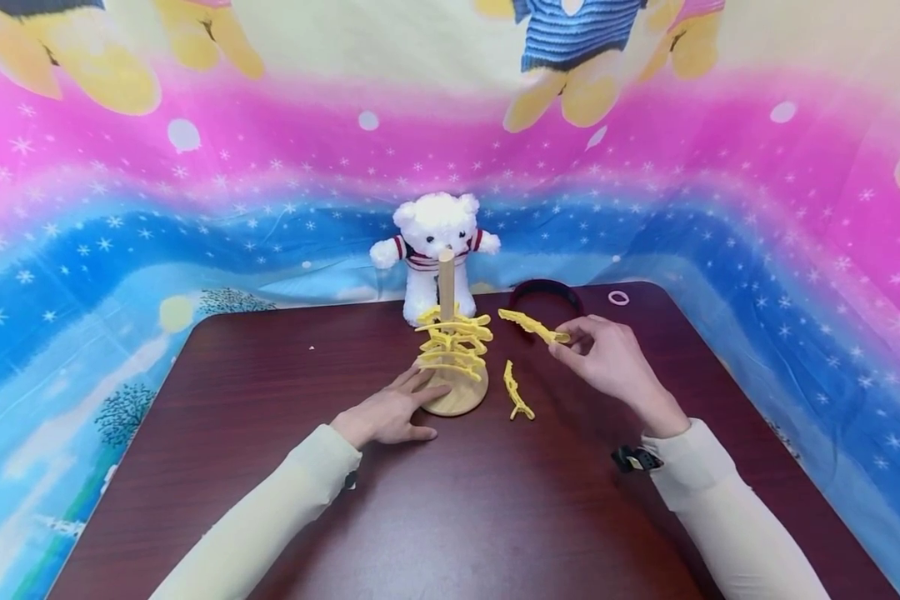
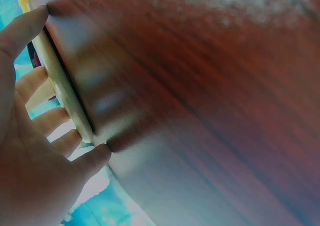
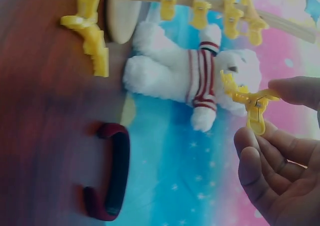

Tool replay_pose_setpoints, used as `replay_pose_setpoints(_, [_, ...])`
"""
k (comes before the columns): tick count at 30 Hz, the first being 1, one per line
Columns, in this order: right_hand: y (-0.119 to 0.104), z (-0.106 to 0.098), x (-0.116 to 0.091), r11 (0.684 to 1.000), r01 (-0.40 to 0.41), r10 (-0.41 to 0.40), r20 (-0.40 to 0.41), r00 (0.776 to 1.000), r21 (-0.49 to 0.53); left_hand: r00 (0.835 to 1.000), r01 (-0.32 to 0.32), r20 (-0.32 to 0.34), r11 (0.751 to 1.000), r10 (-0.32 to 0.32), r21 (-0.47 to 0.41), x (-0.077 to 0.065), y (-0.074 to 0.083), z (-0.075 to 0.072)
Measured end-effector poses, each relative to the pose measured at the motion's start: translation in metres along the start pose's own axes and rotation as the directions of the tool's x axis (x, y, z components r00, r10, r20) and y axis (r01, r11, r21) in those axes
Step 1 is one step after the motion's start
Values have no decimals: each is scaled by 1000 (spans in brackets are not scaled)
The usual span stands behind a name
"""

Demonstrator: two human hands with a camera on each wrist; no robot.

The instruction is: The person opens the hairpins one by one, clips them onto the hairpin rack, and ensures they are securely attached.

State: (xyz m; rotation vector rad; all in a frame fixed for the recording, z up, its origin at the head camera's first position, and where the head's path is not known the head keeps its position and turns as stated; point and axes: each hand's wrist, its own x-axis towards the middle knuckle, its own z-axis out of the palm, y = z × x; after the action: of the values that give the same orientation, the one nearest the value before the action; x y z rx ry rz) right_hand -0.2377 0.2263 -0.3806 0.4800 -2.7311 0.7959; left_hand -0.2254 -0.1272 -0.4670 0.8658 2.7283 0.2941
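Between thumb and fingers, my right hand point(image 1: 607, 358) pinches the handle end of a yellow alligator hair clip point(image 1: 528, 322), held above the table to the right of the stand. In the right wrist view this clip point(image 3: 256, 103) shows its spring between thumb and fingers. My left hand point(image 1: 390, 412) spreads its fingers at the round wooden base point(image 1: 459, 403) of an upright post point(image 1: 447, 283); the left wrist view shows fingers along the base's edge point(image 2: 65, 93). Several yellow clips point(image 1: 457, 364) are clamped on the post. Another yellow clip point(image 1: 513, 388) lies on the table right of the base.
Behind the post stands a white teddy bear point(image 1: 437, 225) in a striped top. A dark headband point(image 1: 546, 287) lies behind my right hand, with a pale pink hair tie point(image 1: 618, 297) farther right. A patterned cloth point(image 1: 307, 225) hangs around the dark red-brown table point(image 1: 270, 400).
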Motion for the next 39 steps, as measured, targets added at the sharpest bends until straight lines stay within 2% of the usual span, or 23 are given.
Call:
replay_pose_setpoints(5, [-11,-4,2,998,60,-59,-37,998,20,1000,1,5,1000,-1,2,0,-1,2])
replay_pose_setpoints(17, [-37,-9,13,986,157,-158,18,987,49,1000,3,9,1000,-3,-4,-1,0,3])
replay_pose_setpoints(39, [-75,1,48,975,211,-217,97,971,69,1000,8,2,1000,-8,15,2,-1,3])
